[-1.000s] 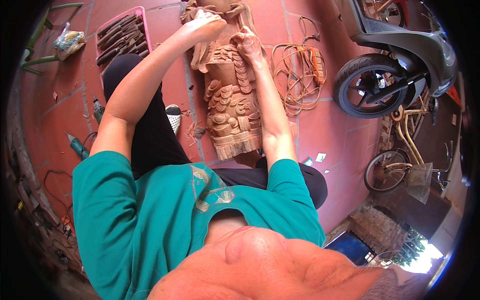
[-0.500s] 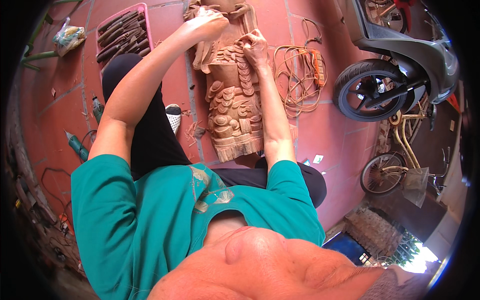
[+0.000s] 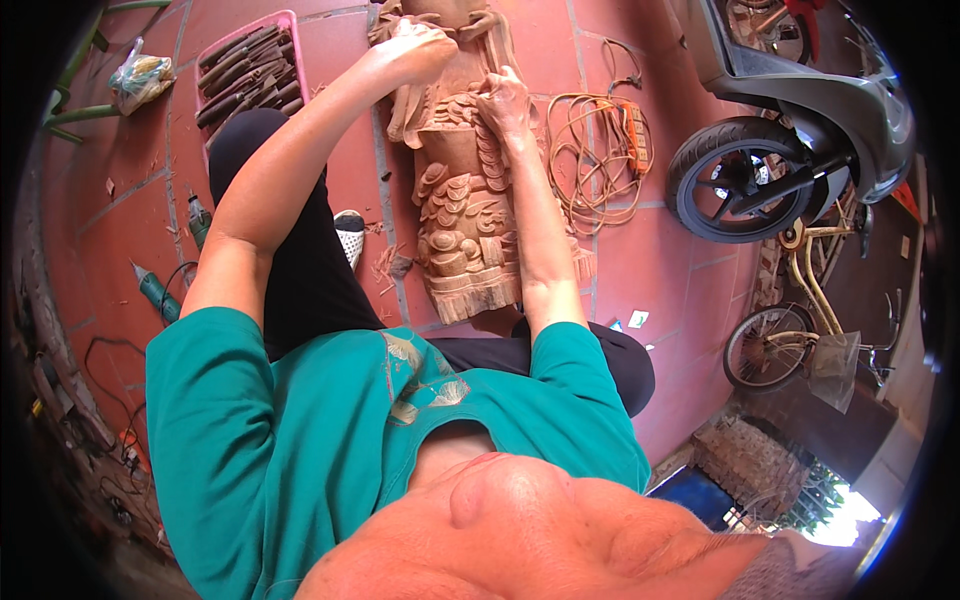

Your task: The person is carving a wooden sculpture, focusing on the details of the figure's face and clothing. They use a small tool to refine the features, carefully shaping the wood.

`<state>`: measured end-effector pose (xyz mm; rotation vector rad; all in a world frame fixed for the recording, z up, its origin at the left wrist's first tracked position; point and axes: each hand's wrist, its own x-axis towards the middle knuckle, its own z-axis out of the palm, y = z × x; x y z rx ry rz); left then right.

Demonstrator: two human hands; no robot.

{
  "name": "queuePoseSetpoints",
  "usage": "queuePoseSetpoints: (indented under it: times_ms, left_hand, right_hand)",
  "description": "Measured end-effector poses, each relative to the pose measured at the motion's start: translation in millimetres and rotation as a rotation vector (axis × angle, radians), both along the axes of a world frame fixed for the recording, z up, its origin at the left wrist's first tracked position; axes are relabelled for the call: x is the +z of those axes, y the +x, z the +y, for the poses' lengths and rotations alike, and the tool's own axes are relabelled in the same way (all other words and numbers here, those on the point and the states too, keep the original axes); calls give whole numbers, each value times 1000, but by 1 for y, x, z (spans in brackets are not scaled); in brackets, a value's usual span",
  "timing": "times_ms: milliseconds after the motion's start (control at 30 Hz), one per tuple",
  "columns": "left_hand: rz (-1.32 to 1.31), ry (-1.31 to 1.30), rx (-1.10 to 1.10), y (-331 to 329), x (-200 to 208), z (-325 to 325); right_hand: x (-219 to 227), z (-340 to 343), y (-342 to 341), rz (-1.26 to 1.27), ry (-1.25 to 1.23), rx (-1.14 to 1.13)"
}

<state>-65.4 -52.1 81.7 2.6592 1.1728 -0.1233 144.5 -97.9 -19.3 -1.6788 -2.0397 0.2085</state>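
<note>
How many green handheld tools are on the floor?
2: a green, metal-tipped cylindrical tool at left, and a pointed green tool lower left. Others may be hidden.

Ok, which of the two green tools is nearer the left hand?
The upper tool; the other tool lies lower, farther left and farther from the left hand.

I'd have room between the pink tray [image 3: 297,50] and wooden carving [image 3: 462,235], but the left forearm [image 3: 305,155] crosses it; rightward, coiled cable [image 3: 592,178] obstructs.

No legible text, labels, numbers or signs.
</note>
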Motion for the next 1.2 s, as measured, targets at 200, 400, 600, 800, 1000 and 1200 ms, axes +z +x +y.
queuePoseSetpoints:
  times_ms: [200, 400, 600, 800, 1000, 1200]
  left_hand:
    - [29, -16, 28, 3, 3, -1]
    - [-4, 10, 12, 5, 0, -2]
    - [7, 12, -10, 1, 1, -1]
    - [-47, 35, 5, -1, -5, -1]
    - [-39, 33, 2, 5, -1, -4]
    - [27, 15, -15, 4, 1, -4]
  right_hand:
    - [-3, -1, 4, 93, 5, -52]
    - [-2, 4, 4, 128, -58, 68]
    - [-3, -4, 2, 68, 1, -106]
    - [-1, -8, 0, 16, 42, -282]
    - [-5, 0, 9, 206, -1, -12]
    - [-6, -2, 9, 163, 9, -75]
